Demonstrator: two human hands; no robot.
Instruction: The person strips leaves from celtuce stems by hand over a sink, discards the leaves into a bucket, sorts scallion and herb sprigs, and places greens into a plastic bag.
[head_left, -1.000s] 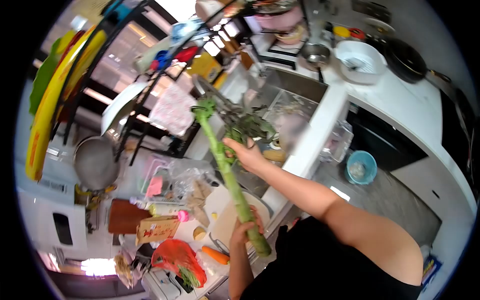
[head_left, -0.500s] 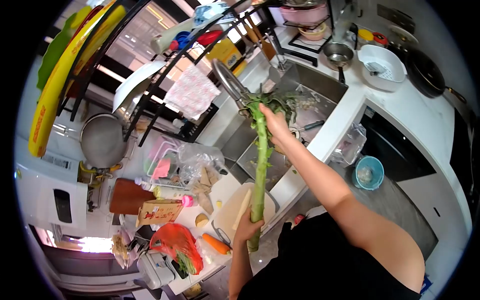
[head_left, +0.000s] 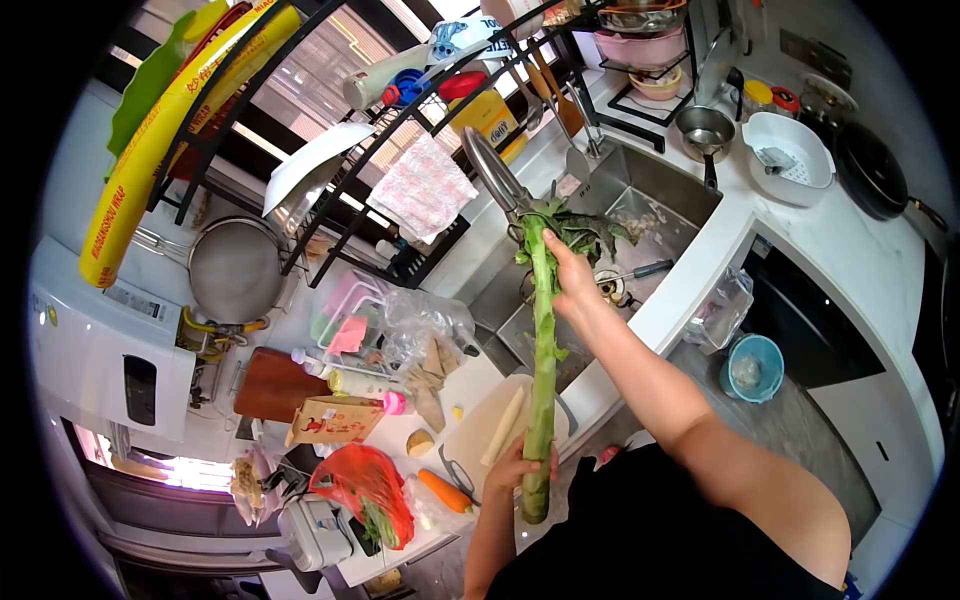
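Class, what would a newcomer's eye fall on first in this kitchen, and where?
Probably the long green stalk at the centre: the right hand holds it near its leafy end over the sink, the left hand near its bare end. Next come the yellow wrap box, upper left, and the red bag, lower left.

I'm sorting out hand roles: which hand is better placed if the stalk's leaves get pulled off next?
Probably the right hand: it grips the stalk right beside the leaves. The left hand holds the lower end, well away from them.
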